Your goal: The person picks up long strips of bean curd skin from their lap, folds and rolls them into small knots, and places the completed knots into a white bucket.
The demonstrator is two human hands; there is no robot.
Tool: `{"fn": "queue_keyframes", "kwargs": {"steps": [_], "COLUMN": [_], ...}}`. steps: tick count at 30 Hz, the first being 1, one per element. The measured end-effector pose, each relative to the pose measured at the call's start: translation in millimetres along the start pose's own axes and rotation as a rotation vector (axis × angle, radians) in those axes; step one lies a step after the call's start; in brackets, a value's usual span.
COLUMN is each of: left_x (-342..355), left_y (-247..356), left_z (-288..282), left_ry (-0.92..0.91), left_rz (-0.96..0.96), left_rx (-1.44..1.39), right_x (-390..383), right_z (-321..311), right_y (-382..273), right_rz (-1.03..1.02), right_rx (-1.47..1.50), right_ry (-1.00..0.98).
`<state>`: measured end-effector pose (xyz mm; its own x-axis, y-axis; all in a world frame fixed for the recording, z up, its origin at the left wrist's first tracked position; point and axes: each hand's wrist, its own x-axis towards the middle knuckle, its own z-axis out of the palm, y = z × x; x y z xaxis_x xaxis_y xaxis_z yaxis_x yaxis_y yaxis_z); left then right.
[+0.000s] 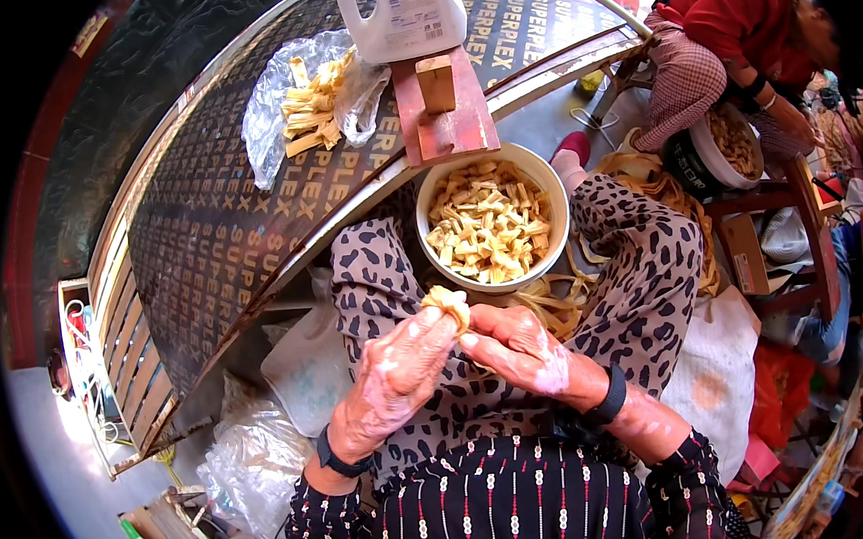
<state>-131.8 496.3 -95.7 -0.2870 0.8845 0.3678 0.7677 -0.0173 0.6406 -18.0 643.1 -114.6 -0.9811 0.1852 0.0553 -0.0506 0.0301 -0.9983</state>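
My left hand (394,374) is closed, with thumb and fingertips pinching a looped pale yellow tofu-skin strip (447,308). Right beside it, my right hand (523,348) has its fingers pressed together against the lower side of the same strip; the strip's end is mostly hidden by these fingers. Both hands are above my lap, just below a round white bucket (426,233). Many small tofu-skin knots (492,222) fill the bucket, which stands between my knees. Long loose tofu-skin strips (551,307) lie beside and under the bucket.
A dark printed board (205,223) slants at the left, carrying a plastic bag with tofu-skin pieces (314,110). A white jug (407,17) and a red wooden stand (449,132) overhang its edge. At upper right, another person (741,29) bends over a bucket (709,157).
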Motion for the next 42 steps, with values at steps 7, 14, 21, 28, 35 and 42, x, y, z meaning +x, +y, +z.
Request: {"fn": "queue_keyframes", "kwargs": {"steps": [7, 14, 21, 28, 35, 42], "left_x": [-16.3, -11.0, -15.6, -14.5, -14.5, -17.5], "left_y": [-4.4, 1.3, -1.4, -7.1, -10.0, -14.0], "left_z": [23.4, 15.4, 14.6, 26.2, 34.8, 40.1], "left_ry": [-0.064, 0.074, 0.217, 0.344, 0.375, 0.328], "left_rz": [0.044, 0.288, -0.119, -0.773, -0.797, -0.810], "left_rx": [0.074, 0.251, -0.095, -1.174, -1.315, -1.200], "right_x": [-11.0, -12.9, -16.3, -14.6, -10.3, -10.9], "right_z": [6.8, 10.9, 5.9, 4.7, 2.5, 0.3], "right_y": [21.3, 14.3, 18.5, 11.4, 9.7, 20.8], "right_rz": [0.372, 0.289, 0.280, 0.131, 0.051, 0.074], "right_rx": [0.240, 0.332, 0.385, 0.150, -0.050, -0.109], "right_ry": [-0.044, 0.065, 0.164, 0.058, 0.006, -0.019]}}
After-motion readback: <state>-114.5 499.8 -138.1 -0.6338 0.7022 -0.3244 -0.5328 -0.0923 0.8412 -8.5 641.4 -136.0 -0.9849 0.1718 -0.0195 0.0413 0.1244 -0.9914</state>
